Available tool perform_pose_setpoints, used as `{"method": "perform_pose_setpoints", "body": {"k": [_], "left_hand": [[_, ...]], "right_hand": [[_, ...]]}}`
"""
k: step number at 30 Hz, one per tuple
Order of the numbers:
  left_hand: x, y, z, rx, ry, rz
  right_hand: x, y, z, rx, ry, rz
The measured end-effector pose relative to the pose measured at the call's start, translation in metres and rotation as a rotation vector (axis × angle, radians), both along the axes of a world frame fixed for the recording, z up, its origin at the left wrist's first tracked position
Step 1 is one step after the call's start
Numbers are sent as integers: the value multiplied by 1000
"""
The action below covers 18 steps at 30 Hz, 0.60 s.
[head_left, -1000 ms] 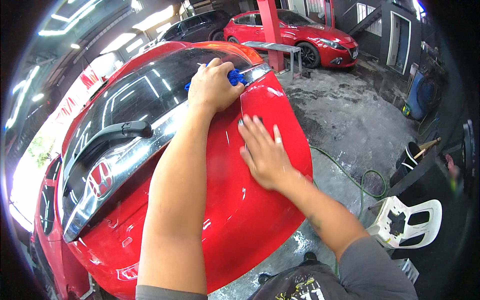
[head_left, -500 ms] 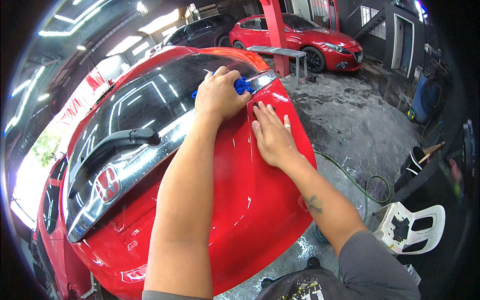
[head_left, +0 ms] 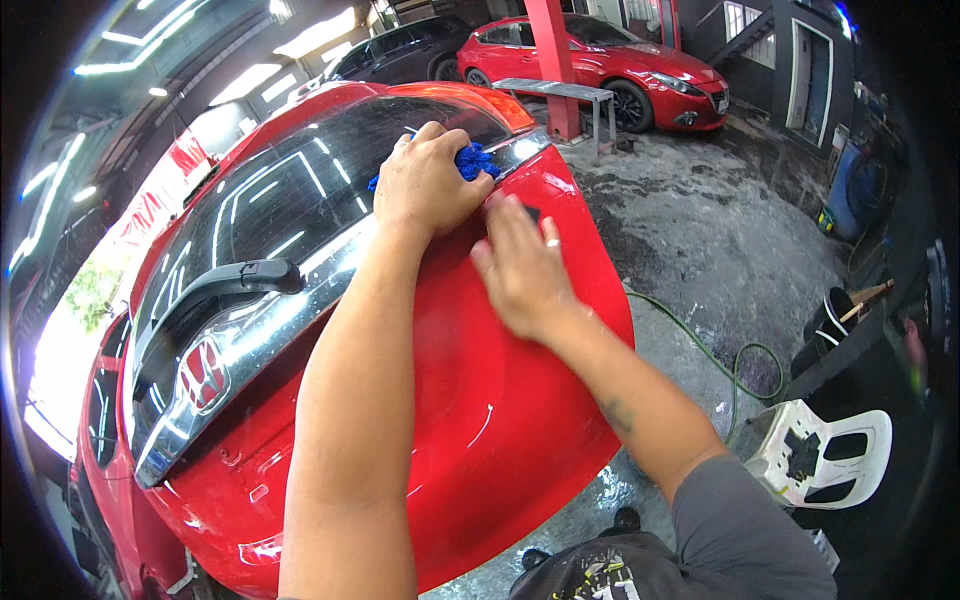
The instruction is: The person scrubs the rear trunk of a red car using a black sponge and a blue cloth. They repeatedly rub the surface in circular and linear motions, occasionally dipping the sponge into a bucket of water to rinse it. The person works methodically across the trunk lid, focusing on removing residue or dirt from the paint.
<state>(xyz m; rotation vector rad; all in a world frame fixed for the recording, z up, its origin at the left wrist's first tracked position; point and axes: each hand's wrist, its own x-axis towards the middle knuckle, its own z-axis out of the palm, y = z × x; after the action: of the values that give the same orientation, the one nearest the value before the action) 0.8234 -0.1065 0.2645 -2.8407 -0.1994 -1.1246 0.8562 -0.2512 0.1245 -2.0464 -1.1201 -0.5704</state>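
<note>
My left hand (head_left: pixel 428 185) is closed around a bunched blue cloth (head_left: pixel 478 163) at the chrome trim (head_left: pixel 345 255) below the rear window. Most of the cloth is hidden under the fingers. Close by to the right, my right hand (head_left: pixel 525 265), a ring on one finger, presses flat against the red tailgate (head_left: pixel 460 360) of a car. Its fingers are smeared by motion. A small dark flat pad (head_left: pixel 533 214) peeks out beneath them; its exact kind is hidden. The red paint under both hands is shiny.
A rear wiper arm (head_left: pixel 230 282) lies across the glass on the left. Behind stand a red pillar (head_left: pixel 552 60), a metal bench (head_left: pixel 555 90) and another red car (head_left: pixel 640 75). A green hose (head_left: pixel 690 335) curls over the floor by a white plastic chair (head_left: pixel 815 455).
My right hand has shifted a little left over the tailgate, closer to my left hand. My left hand keeps its grip on the blue cloth. The whole view has shifted slightly.
</note>
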Motion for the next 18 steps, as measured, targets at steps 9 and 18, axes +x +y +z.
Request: {"method": "perform_pose_setpoints", "body": {"k": [9,18], "left_hand": [[7,-8,2,-11,-15,-20],[10,-11,1,26,-54,-37]], "right_hand": [[42,-11,2,36,-98,-71],[124,-27,24,17,191,-96]]}}
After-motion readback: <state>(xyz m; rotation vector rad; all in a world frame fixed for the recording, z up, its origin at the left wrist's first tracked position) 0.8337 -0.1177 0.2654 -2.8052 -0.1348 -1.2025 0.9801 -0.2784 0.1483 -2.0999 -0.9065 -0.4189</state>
